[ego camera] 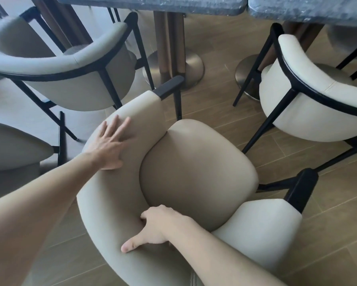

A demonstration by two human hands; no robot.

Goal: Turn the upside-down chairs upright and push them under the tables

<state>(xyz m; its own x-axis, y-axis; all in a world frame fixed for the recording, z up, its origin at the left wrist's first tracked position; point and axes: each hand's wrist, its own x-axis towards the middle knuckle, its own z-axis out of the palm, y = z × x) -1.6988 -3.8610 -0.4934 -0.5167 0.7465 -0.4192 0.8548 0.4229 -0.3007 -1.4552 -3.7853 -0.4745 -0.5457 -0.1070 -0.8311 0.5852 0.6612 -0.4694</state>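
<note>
A beige upholstered chair [198,172] with black arm tips stands upright right in front of me, its seat facing the dark stone table [152,5]. My left hand [109,143] lies flat with spread fingers on the chair's curved backrest at the left. My right hand [152,228] grips the backrest's inner edge close to me, thumb on top, fingers tucked between backrest and seat cushion. The chair is turned at an angle, its front short of the table edge.
A second dark table [309,7] sits at top right. Upright matching chairs stand at left [70,65] and right [309,96], tucked near the tables. Another chair [14,149] is at the far left. Round metal table bases [186,67] rest on the wood floor.
</note>
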